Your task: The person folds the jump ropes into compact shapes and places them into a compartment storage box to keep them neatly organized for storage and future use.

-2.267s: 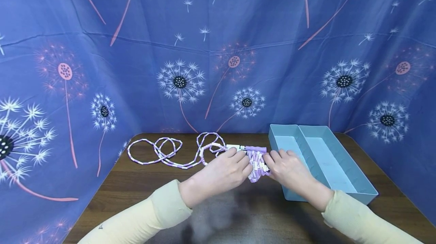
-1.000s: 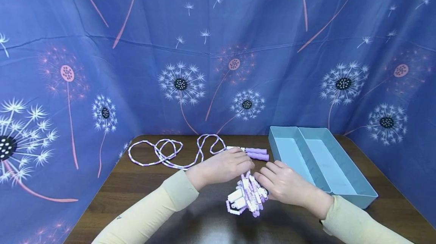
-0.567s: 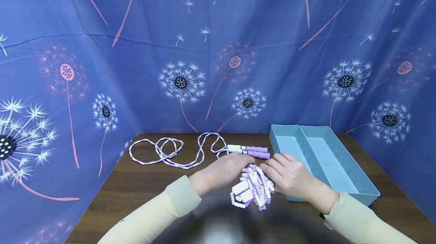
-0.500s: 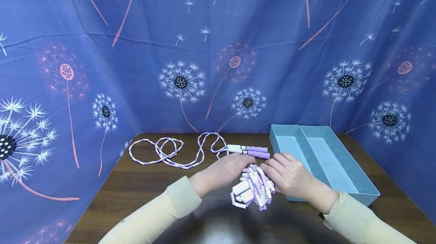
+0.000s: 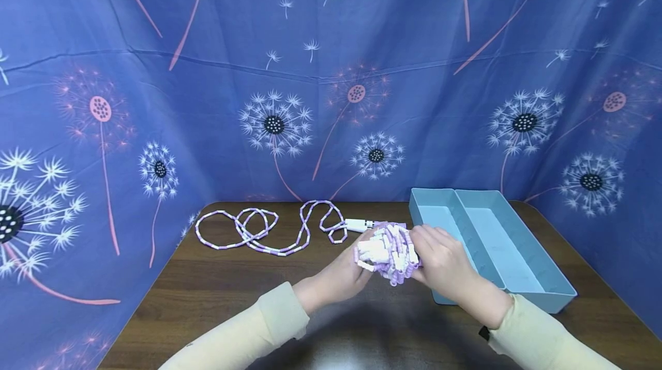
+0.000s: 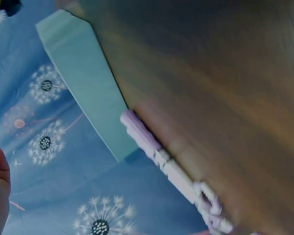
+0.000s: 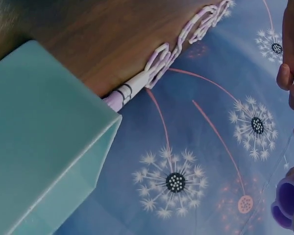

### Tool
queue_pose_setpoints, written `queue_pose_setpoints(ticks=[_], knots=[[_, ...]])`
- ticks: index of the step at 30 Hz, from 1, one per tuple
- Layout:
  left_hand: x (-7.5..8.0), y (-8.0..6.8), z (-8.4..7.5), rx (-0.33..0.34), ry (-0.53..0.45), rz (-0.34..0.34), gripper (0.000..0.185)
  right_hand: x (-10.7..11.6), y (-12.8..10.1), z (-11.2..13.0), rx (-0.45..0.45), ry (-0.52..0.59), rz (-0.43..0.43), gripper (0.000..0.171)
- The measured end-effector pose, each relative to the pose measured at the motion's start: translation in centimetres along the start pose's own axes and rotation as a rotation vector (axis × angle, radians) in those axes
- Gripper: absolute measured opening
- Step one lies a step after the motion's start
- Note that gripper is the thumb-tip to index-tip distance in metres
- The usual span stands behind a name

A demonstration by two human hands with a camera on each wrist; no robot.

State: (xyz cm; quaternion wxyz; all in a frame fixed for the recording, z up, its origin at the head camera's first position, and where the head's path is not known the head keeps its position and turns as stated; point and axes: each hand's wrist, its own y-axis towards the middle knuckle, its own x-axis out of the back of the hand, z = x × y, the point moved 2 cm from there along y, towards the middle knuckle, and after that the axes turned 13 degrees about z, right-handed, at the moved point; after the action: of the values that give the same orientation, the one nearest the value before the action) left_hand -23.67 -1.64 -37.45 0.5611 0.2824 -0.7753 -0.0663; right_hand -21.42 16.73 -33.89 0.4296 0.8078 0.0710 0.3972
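Observation:
A bundled jump rope (image 5: 395, 255) of white and purple beads, with white handle parts facing me, is held up over the table between my two hands. My left hand (image 5: 336, 272) grips it from the left, its fingers largely hidden behind the beads. From the right side my right hand (image 5: 446, 258) curls round the bundle. Purple hollow handle ends (image 7: 288, 198) show at the right edge of the right wrist view. Behind the bundle, a second beaded jump rope (image 5: 281, 253) lies loosely looped on the table, its handles (image 6: 142, 132) partly covered in the head view.
A light blue tray (image 5: 561, 295) with two long compartments stands at the right, close beside my right hand. The brown wooden table (image 5: 207, 301) ends at a blue curtain (image 5: 320, 146) printed with dandelions, which hangs behind and at both sides.
The bundled jump rope was gathered off the table and pulled toward me, then lifted and tilted back with its handle parts facing me. The other rope has stayed in place.

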Motion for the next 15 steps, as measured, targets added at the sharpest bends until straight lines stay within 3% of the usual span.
queue_pose_setpoints(ticks=[7,11,15], knots=[[-0.1,-0.3,-0.5,0.086,-0.033,-0.056,0.044,-0.3,-0.5,-0.4,-0.132,0.016,0.104,0.052],[0.0,-0.1,-0.7,0.161,0.016,-0.127,0.032,-0.3,-0.7,-0.8,-0.216,-0.011,0.177,0.057],[-0.1,-0.1,-0.8,0.207,0.057,-0.231,0.021,-0.5,-0.9,-1.1,-0.275,-0.03,0.242,0.044]])
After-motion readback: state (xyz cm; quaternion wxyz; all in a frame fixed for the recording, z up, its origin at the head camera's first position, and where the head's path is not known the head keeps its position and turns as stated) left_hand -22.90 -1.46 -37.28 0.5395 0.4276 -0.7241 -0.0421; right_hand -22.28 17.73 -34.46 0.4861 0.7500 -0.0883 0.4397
